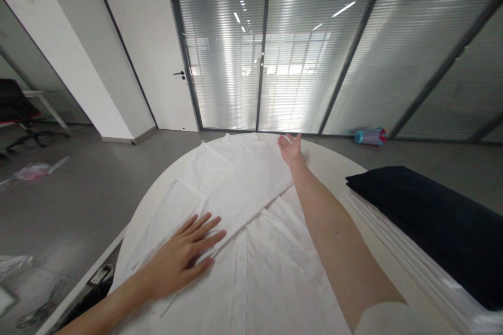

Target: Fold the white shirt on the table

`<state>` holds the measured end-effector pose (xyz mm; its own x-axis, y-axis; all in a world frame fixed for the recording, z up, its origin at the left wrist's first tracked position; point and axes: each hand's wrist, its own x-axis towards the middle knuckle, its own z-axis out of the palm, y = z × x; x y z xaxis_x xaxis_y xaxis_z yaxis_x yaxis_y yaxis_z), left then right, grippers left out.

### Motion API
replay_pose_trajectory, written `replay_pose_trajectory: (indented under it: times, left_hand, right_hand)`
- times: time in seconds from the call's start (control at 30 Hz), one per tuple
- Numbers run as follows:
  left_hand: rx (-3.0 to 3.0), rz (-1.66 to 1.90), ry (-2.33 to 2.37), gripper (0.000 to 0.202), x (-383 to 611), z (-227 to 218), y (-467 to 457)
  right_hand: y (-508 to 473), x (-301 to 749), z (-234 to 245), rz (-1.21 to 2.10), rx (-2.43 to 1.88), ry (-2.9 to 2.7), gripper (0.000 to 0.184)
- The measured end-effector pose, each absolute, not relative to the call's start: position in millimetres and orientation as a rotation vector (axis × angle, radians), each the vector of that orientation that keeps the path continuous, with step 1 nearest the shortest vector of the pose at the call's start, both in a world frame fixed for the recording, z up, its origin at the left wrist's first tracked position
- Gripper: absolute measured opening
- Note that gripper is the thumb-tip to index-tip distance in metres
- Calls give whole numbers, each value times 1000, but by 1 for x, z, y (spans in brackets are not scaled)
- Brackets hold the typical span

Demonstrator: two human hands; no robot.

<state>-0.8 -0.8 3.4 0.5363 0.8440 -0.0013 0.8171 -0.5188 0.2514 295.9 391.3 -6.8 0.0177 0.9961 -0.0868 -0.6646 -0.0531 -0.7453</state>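
Note:
A white button-up shirt lies spread flat on a round white table. One sleeve is folded diagonally across the shirt's body. My left hand lies flat and open on the shirt near the lower end of that folded sleeve, fingers spread. My right hand is stretched far out to the shirt's far edge, fingers open, resting on the upper end of the sleeve.
A stack of folded white garments with a dark navy one on top sits at the table's right. Beyond the table are a glass partition with blinds, a white door, a colourful bottle on the floor, and an office chair far left.

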Motion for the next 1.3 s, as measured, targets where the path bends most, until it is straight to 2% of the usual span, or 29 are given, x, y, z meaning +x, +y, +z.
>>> replay_pose_trajectory:
  times: [0.17,0.4,0.6,0.77,0.93,1.1,1.3]
  left_hand:
    - [2575,226,1399,57,-1,2,-1]
    - [2553,233,1409,56,1,5,-2]
    - [2569,191,1398,57,1,8,-2]
    - [2594,182,1390,57,1,10,-4]
    - [2624,202,1356,57,1,9,-4]
    - [2673,132,1351,58,-1,14,-4]
    - [2701,291,1301,47,29,37,29]
  right_hand:
    - [395,279,-7,1810,-769,-692,74]
    - [403,273,-3,1508,-806,-524,58]
    - [391,275,-6,1922,-713,-719,74]
    - [390,286,-8,1631,-844,-576,65]
    - [382,284,-8,1902,-759,-711,73]
    - [383,282,1,1528,-977,-545,62]
    - [330,241,13,1744,-851,-654,63]
